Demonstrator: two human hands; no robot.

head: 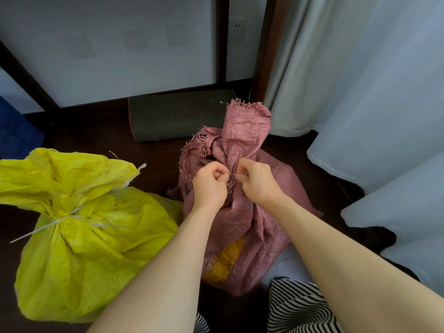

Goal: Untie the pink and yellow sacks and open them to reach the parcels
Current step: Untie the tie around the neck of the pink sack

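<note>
We are pinching a thin tie (232,174) at the gathered neck of the pink sack (242,212), our left hand (210,182) and right hand (255,180) both curling their fingers on it, apparently. The pink sack is standing on the dark floor (96,131), with the yellow sack (84,248) lying just left, its white tie (45,227) knotted.

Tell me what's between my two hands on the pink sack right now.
In the head view, the gathered neck of the pink sack and a thin tie lie between the left hand and right hand; both pinch at it.
</note>
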